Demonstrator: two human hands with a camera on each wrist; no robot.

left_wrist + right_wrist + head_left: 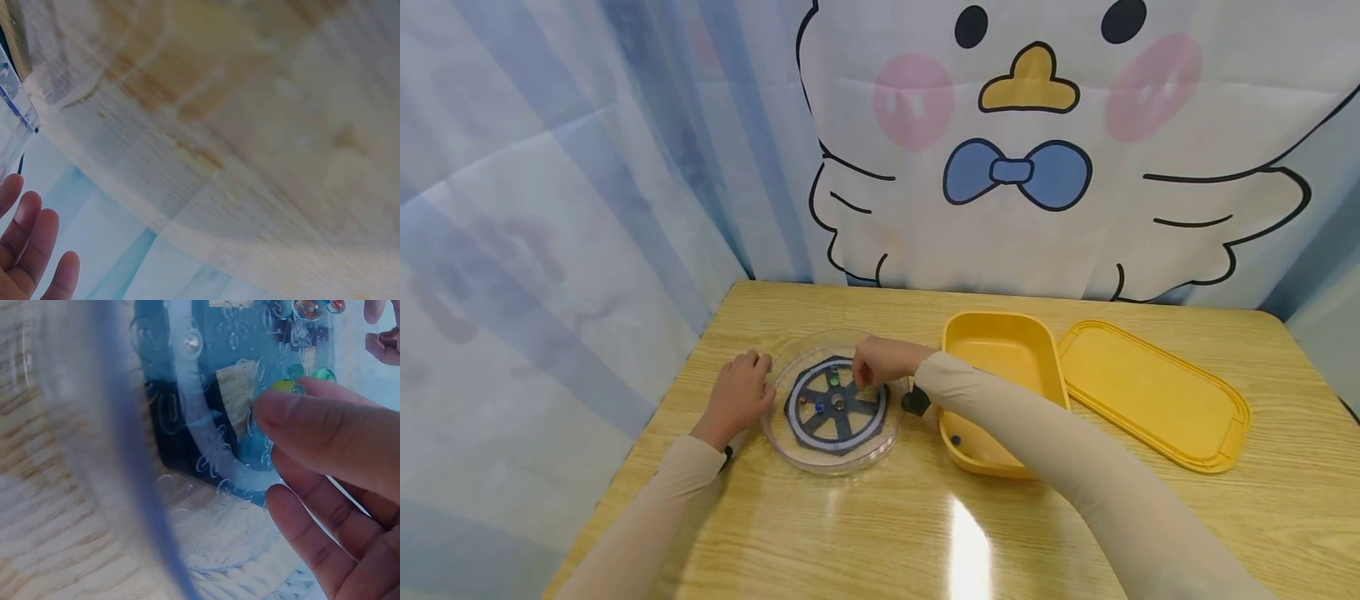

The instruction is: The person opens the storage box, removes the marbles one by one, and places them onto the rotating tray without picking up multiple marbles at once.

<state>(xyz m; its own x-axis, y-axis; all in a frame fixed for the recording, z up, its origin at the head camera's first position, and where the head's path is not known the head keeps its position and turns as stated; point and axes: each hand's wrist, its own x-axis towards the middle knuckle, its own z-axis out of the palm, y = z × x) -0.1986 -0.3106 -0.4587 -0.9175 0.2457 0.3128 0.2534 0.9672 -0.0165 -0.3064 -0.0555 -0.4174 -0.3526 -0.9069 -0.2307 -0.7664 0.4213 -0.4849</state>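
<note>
A clear round dish (842, 465) stands on the table, and a dark spoked, wheel-like shape (842, 427) with a pale ring shows in or through it. Inside the spoked area are a green marble (834, 379), a blue marble (819, 408) and a red marble (802, 401). Over the dish's right side, my right hand (883, 361) pinches a yellow-green marble (285, 385) between thumb and forefinger. My left hand (737, 398) is at the dish's left rim with loosely bent fingers; whether it touches the rim is hard to tell.
To the right of the dish is a yellow box (1000, 333) with a dark marble (956, 440) inside, partly behind my right forearm. Its yellow lid (1157, 400) lies flat farther right. A printed curtain (1022, 233) hangs behind the wooden table (850, 542).
</note>
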